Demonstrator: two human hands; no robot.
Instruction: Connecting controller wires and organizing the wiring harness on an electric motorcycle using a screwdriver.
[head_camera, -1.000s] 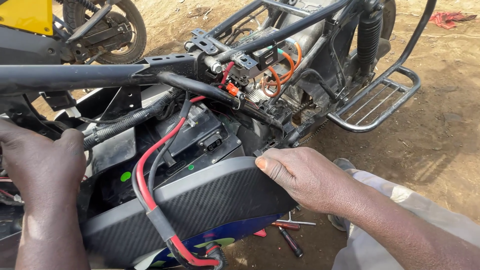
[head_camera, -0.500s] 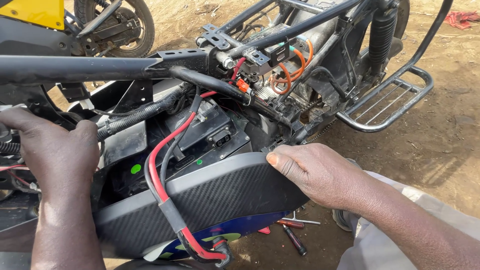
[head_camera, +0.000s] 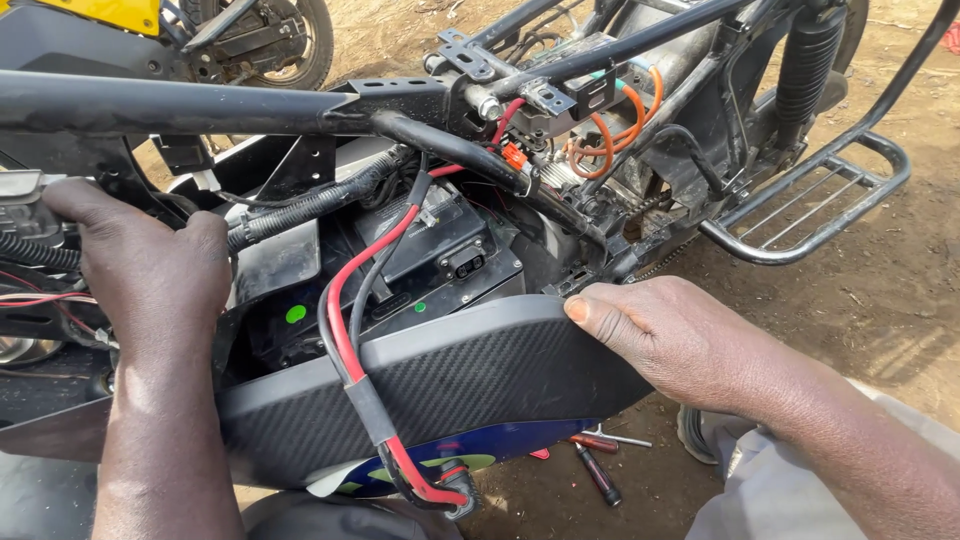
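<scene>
A stripped motorcycle frame (head_camera: 200, 103) fills the view, with a black battery box (head_camera: 440, 250) in its middle. Below it sits a dark carbon-pattern side panel (head_camera: 450, 385). My right hand (head_camera: 670, 340) grips the panel's upper right edge, thumb on top. My left hand (head_camera: 150, 265) reaches into the frame at the left and holds onto a black part beside a ribbed black hose (head_camera: 310, 205). A thick red cable (head_camera: 345, 340) and a black one run down over the panel, ending in a connector (head_camera: 450, 495) at its lower edge.
Orange wires (head_camera: 610, 130) loop near the rear frame. A metal footrest rack (head_camera: 810, 210) and a shock absorber (head_camera: 805, 70) are at right. Screwdrivers (head_camera: 600, 470) lie on the dirt ground. Another motorcycle's wheel (head_camera: 270, 40) and a yellow panel (head_camera: 110, 12) are at top left.
The view has shifted so the frame sits lower and to the right. My left hand has moved up into the frame. My right hand keeps its grip on the panel.
</scene>
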